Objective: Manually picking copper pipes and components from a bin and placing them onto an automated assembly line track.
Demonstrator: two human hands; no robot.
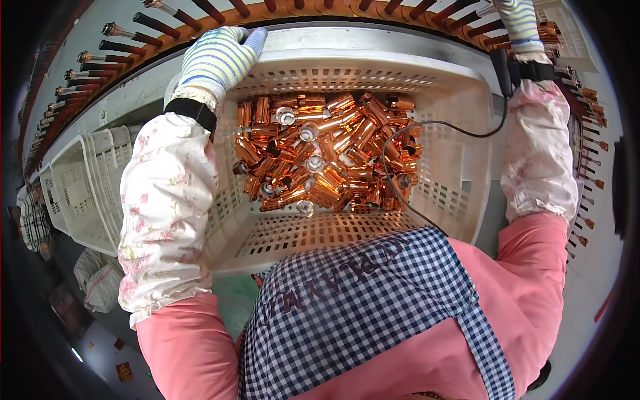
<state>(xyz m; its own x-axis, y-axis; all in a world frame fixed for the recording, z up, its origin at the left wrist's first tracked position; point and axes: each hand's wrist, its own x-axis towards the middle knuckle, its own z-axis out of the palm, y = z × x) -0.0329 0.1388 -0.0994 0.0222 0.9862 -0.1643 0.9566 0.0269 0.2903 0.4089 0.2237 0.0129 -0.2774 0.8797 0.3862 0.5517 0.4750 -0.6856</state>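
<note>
My left hand (223, 57), in a white, blue and yellow striped glove, is at the far left corner of the basket, by the metal ledge. Its thumb stands apart and nothing shows in it; its other fingers bend away, partly hidden. My right hand (521, 23), gloved alike, reaches up to the curved rail at the far right. The frame's top edge cuts off its fingers, so its grip is hidden. Between my arms stands a whitish plastic basket (267, 248) with slotted walls. Shiny copper-coloured tubular parts (360, 137) lie heaped in it, some showing round silvery ends.
Along the far side curves an orange-brown rail (230, 17) set with dark rods (157, 25), several with metal tips. Stacked pale baskets (87, 190) stand at left beside a white sack (99, 280). A black cable (440, 123) crosses the basket from my right wrist. Another person (33, 220) is far left.
</note>
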